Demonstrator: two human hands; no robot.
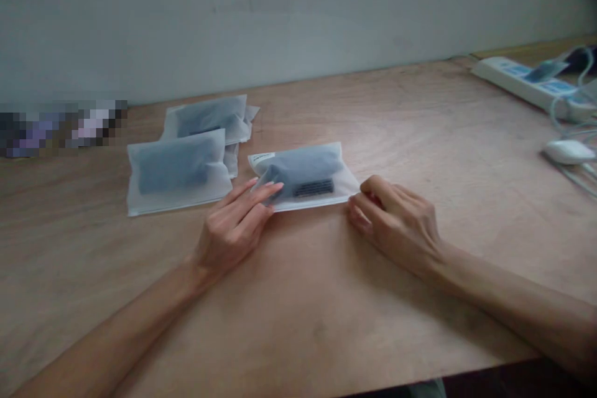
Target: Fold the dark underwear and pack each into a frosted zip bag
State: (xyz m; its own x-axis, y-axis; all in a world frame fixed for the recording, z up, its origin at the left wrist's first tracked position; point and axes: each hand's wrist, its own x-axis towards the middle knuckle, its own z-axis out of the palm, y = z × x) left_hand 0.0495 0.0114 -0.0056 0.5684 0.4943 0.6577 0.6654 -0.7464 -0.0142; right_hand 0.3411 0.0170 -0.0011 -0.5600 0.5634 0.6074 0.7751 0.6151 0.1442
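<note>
The frosted pouch (310, 165) lies mid-frame on the counter (289, 323); the right hand (396, 211) pinches its lower-right corner, the left hand (236, 222), grip slack, rests extended fingers on its left end; best hold the lower edge flat and taut

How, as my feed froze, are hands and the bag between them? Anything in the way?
Left hand on bag, left end; right hand at its right near corner. Dark contents visible inside. Other bags leftward, not between hands.
</note>
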